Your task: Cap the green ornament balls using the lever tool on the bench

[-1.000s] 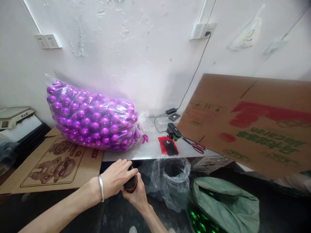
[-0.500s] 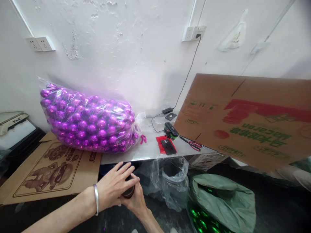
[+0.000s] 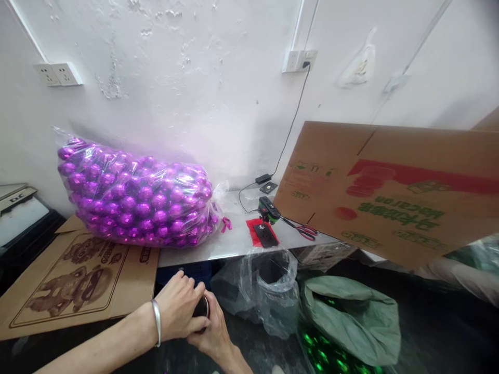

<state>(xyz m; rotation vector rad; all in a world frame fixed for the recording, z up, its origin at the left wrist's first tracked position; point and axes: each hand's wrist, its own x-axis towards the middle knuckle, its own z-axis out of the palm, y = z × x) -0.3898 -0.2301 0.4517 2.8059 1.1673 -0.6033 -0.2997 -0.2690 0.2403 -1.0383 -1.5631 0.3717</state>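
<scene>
Low in front of the table, both hands are wrapped round a dark, round, cup-like object [image 3: 201, 308] with a thin shiny rim. My left hand [image 3: 178, 306], with a silver bangle at the wrist, grips it from the left and above. On its right side my right hand [image 3: 215, 330] is closed, thumb and fingers pressed close to it. Most of the object is hidden by the fingers, so its exact kind cannot be made out. The nearest thing behind the hands is a dark blue crate or box [image 3: 195, 271] under the table edge.
A clear bag of shiny purple balls [image 3: 136, 200] lies on the table [image 3: 230, 244]. Beside it are a small black device [image 3: 268, 209] and red-handled pliers [image 3: 306, 232]. Cardboard [image 3: 89, 280] lies left, a large carton [image 3: 382, 192] right. A green sack [image 3: 354, 311] stands below.
Both hands and the dark object have shifted slightly left. My left hand's fingers have curled from spread out to closed round it. The whole view has also shifted slightly.
</scene>
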